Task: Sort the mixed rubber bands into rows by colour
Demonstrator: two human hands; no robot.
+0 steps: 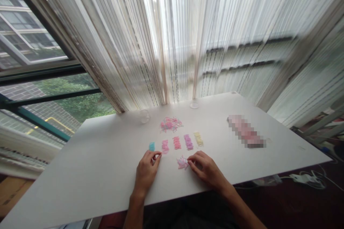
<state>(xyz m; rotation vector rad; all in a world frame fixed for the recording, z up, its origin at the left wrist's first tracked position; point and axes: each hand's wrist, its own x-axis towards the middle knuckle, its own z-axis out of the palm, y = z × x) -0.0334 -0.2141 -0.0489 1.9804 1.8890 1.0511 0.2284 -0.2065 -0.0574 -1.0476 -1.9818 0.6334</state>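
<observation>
On the white table lie groups of small pieces in a row: blue (152, 146), pink (165, 146), coral (176, 142), purple (188, 142) and yellow (198, 139). My left hand (149, 162) is just below the blue and pink groups, its thumb and fingertips pinched together; whatever they hold is too small to name. My right hand (202, 166) touches the right side of a small mixed pile (182, 162), fingers closed at the tips on something I cannot make out. A larger mixed pile (171, 124) of pink and pale pieces lies behind the row.
A clear round container (144, 116) stands at the back left of the table (94, 164), and a clear round lid or dish (194, 105) at the back middle. A blurred pink object (245, 131) lies on the right. Striped curtains hang behind the table.
</observation>
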